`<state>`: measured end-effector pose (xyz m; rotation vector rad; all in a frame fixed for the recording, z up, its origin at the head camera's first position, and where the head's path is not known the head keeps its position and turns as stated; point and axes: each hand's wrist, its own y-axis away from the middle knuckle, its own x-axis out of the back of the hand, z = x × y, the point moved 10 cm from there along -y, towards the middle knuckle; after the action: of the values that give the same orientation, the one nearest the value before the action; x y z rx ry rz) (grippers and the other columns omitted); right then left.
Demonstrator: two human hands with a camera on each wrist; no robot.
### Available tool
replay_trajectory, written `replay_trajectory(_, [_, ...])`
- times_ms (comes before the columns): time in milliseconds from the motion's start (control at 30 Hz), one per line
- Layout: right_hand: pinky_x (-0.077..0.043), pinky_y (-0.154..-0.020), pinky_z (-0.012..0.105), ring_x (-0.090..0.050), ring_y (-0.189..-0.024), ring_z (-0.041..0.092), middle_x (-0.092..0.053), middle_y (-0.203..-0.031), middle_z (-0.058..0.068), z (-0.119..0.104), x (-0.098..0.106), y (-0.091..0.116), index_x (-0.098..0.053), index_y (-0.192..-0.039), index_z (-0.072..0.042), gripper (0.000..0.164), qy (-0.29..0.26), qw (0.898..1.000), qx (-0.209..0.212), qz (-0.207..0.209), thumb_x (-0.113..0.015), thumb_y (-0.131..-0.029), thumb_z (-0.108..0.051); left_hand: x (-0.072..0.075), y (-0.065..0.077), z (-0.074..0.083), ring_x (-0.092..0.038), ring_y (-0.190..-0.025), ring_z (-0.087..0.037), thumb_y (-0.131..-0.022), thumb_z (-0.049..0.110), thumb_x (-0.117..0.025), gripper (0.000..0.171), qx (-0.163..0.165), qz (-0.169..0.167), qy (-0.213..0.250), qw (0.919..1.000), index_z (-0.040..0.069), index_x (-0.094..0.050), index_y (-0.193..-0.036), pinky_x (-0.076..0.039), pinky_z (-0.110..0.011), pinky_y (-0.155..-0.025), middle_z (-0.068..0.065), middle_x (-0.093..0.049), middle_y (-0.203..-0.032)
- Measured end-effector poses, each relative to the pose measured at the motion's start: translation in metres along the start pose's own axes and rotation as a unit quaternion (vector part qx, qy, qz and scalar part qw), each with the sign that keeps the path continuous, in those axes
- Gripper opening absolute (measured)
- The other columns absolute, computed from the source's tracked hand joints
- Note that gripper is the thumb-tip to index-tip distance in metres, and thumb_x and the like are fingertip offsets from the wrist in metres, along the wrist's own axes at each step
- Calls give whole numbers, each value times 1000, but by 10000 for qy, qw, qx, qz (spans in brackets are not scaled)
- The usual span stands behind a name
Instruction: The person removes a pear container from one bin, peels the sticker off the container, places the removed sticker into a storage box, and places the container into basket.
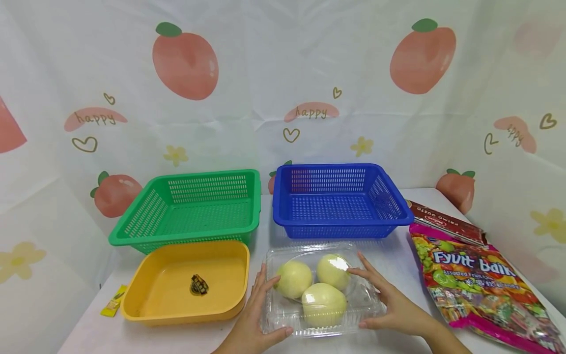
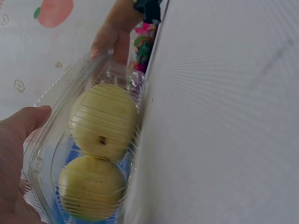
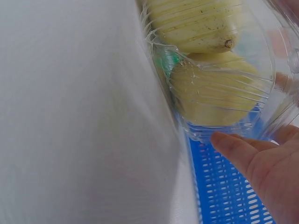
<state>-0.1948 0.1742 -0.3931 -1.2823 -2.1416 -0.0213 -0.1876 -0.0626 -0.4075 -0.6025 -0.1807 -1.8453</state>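
Observation:
A clear lidded plastic container (image 1: 360, 302) stands on the table in the head view. Inside are three round, pale yellow fruits (image 1: 325, 302) that look like pears. My left hand (image 1: 254, 317) holds the container's left side, its thumb near the front edge and its fingers along the side. On the opposite side my right hand (image 1: 393, 302) holds it, fingertips on the lid and thumb by the front right corner. Both wrist views show ribbed plastic walls, with the lower fruit (image 2: 91, 186) and upper fruit (image 2: 105, 121) in the left one.
Behind the container is a blue basket (image 1: 340, 231); a green basket (image 1: 194, 236) stands at back left. A yellow bin (image 1: 177, 314) holds a small dark wrapped item (image 1: 199, 285). A yellow packet (image 1: 114, 301) lies far left. At right are a candy bag (image 1: 482, 280) and a dark red package (image 1: 446, 222).

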Motion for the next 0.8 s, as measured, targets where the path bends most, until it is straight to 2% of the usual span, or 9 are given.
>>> replay_trajectory(233, [-32,-73,81,0,-133,-20,5,-156,20,0,0,0,-34,-142,-10,86,-40,10000,-16,-12,-78,-69,-6,-1,1,-1,2,-142,-43,-72,32,-78,84,3,-24,44,10000,25,-33,-143,1,-66,-108,-5,5,-159])
replay_trajectory(467, [-32,-75,80,1,-134,-19,6,-156,21,0,-1,0,-33,-143,-10,87,-66,10000,40,-31,-78,-69,-6,-5,0,-3,1,-142,-42,-75,26,-77,83,123,-143,433,9989,24,-30,-143,-9,-71,-103,-6,11,-158])
replay_trajectory(533, [-34,-77,77,1,-134,-18,5,-156,21,-1,0,0,-33,-143,-10,87,5,10000,72,-16,-79,-69,-6,-5,0,-4,2,-143,-40,-75,25,-77,83,165,-177,502,9984,24,-30,-143,-8,-71,-104,-6,12,-158])
replay_trajectory(567, [-39,-85,71,1,-135,-17,5,-156,21,-2,0,0,-34,-143,-10,87,20,9999,111,-2,-79,-69,-6,-6,-1,-4,2,-143,-40,-75,25,-77,83,177,-190,517,9983,24,-29,-143,-8,-70,-104,-6,12,-158])
replay_trajectory(633, [-44,-98,50,0,-137,-15,4,-156,20,-2,0,0,-34,-142,-9,86,-2,9998,173,47,-79,-69,-5,-6,-1,-4,2,-143,-40,-75,25,-77,83,177,-193,533,9982,23,-29,-143,-7,-70,-104,-7,12,-158])
replay_trajectory(733, [-34,-101,17,-2,-138,-14,3,-157,18,-4,1,0,-36,-141,-8,84,-114,9996,229,134,-79,-69,-4,-5,0,-3,2,-142,-40,-74,24,-77,83,113,-151,552,9983,21,-30,-143,-7,-70,-104,-9,11,-158])
replay_trajectory(767, [-28,-100,11,-2,-138,-13,2,-157,17,-4,1,-1,-36,-141,-7,83,-167,9994,248,162,-79,-69,-4,-5,0,-3,2,-142,-40,-74,24,-78,83,92,-135,554,9983,20,-31,-143,-7,-70,-104,-9,10,-158])
replay_trajectory(800, [-28,-100,11,-3,-138,-13,2,-157,16,-5,1,-1,-37,-140,-7,83,-202,9993,264,190,-79,-69,-3,-4,0,-2,1,-142,-41,-74,24,-78,83,57,-113,542,9984,19,-31,-143,-8,-70,-104,-10,10,-158])
